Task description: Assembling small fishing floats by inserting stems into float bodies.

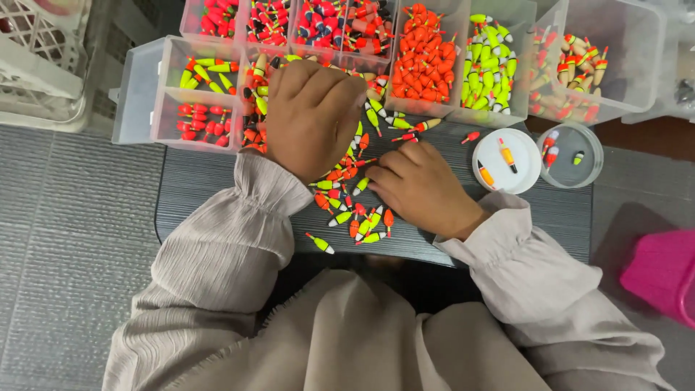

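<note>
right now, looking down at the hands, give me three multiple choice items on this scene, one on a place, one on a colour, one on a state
1. Where does the loose pile of floats lie?
A. on the dark board
B. in the pink tub
C. in the white crate

2. What colour are the floats in the bin of floats right of the left hand?
A. blue
B. orange-red
C. white

3. How is the right hand?
A. raised in the air
B. palm down on the board, fingers at the pile
C. inside the round white lid

Answers: 1 A, the floats are scattered over the board between the hands. 2 B, that compartment is all orange-red. 3 B, it rests flat beside the pile.
</note>
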